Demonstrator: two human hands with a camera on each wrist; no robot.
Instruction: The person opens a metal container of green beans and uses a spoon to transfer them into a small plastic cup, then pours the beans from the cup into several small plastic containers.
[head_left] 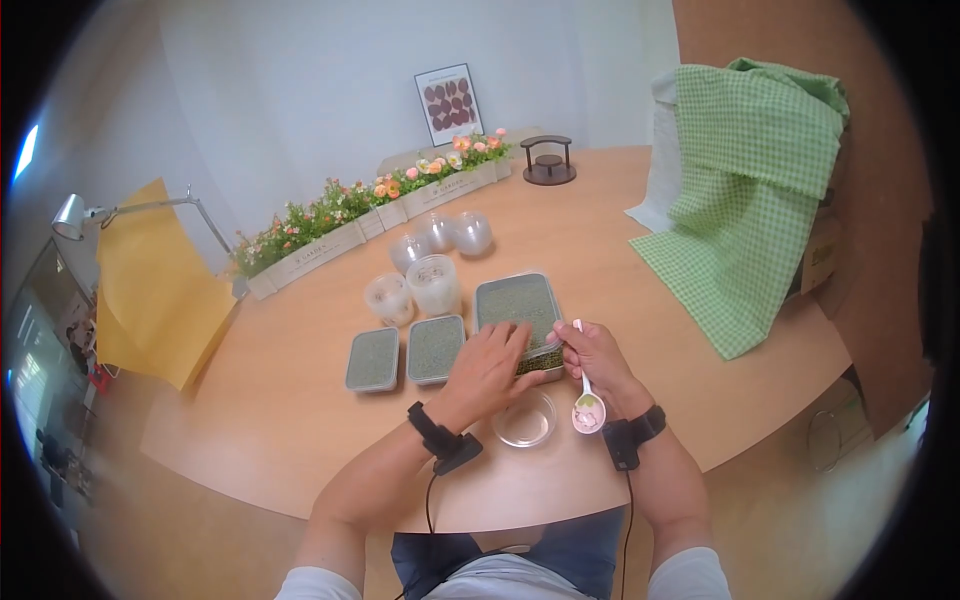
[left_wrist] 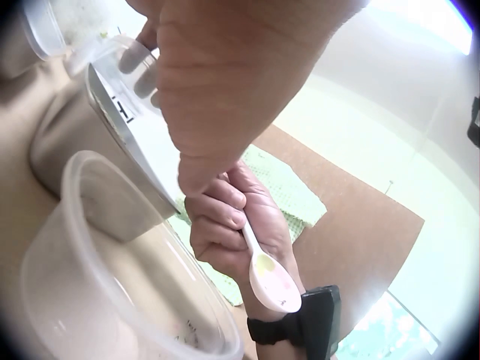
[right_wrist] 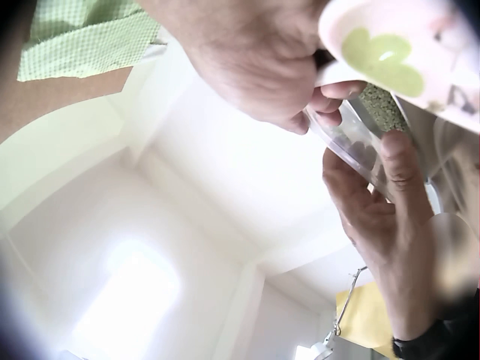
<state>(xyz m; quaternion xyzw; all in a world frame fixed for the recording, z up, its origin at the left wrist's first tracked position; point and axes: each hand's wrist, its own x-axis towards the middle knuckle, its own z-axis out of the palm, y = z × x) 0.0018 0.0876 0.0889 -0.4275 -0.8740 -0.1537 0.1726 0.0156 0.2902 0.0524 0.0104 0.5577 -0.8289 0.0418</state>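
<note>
Wooden table (head_left: 610,240) fills the frame's middle, with the box of green grains (head_left: 546,376) at centre. I judge the step is working its lid (head_left: 515,299), which calls next for even force; the arched left hand (head_left: 487,366) grips it, while the right hand (head_left: 601,360) curls its fingers around the spoon (head_left: 587,411).

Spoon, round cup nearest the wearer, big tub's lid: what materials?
Spoon: glossy white with a printed bowl and bright highlight; plastic or ceramic, can't tell.
Cup: likely clear plastic, smooth; see-through, slightly cloudy wall.
Lid: probably clear plastic, smooth and shiny; green grains show through it.
</note>
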